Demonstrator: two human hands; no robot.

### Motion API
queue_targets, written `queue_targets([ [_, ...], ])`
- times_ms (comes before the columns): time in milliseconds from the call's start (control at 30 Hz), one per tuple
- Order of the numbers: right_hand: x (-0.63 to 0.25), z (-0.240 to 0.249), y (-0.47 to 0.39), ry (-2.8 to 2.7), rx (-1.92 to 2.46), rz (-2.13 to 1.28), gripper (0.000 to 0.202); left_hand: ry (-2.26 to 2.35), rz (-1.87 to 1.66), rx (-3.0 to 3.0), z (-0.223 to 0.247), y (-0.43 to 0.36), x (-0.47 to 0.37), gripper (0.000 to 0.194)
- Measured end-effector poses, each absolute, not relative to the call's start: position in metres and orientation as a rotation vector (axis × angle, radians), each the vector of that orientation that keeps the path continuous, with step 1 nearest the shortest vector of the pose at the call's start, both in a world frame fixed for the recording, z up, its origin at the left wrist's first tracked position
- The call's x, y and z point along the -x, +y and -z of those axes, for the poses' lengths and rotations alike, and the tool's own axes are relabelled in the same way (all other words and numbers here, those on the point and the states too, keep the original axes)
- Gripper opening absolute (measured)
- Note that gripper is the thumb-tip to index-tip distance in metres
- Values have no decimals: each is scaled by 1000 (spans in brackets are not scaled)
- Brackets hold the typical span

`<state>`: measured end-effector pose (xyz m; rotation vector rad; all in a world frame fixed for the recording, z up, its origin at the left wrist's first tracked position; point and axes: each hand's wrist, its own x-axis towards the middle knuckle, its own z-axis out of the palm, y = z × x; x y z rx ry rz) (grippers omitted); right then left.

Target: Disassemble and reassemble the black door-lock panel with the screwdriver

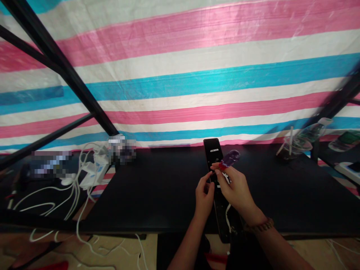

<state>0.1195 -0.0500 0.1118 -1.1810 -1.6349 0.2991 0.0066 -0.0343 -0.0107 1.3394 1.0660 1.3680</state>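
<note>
A long, narrow black device (213,145) lies lengthwise on the black table (157,187), its near end close to the front edge. My right hand (234,187) is closed on a screwdriver with a purple, see-through handle (231,158) and a red collar, held at a slant over the middle of the device. Its tip is hidden by my fingers. My left hand (204,195) rests at the left side of the device, its fingertips near those of my right hand; what they hold, if anything, is too small to tell. A white cable (228,219) runs along the device's near part.
White cables (74,195) and a white power strip (94,170) lie at the left. A plastic cup with a straw (291,148) and a clear bottle (315,129) are at the back right. Black frame bars and a striped sheet stand behind.
</note>
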Motion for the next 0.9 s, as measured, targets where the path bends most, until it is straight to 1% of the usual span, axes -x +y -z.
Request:
queue_targets([
  [133,-117,-115,-49,-1588,1233,-237,12,1071,-1371,-1340,13,-34,-7,39],
  [233,-119,-113,-50,-1572,1257,-284,10,1082,-1384,-1344,13,-34,-7,39],
  [433,-120,-110,-53,-1658,1197,-339,24,1083,-1418,-1386,6,-34,-8,35],
  [667,-127,-108,-54,-1655,1188,-327,22,1278,-1453,-1424,-16,-23,-7,17],
  [900,-134,-109,-63,-1517,1153,-460,20,1292,-1512,-1523,-17,-23,-4,15],
])
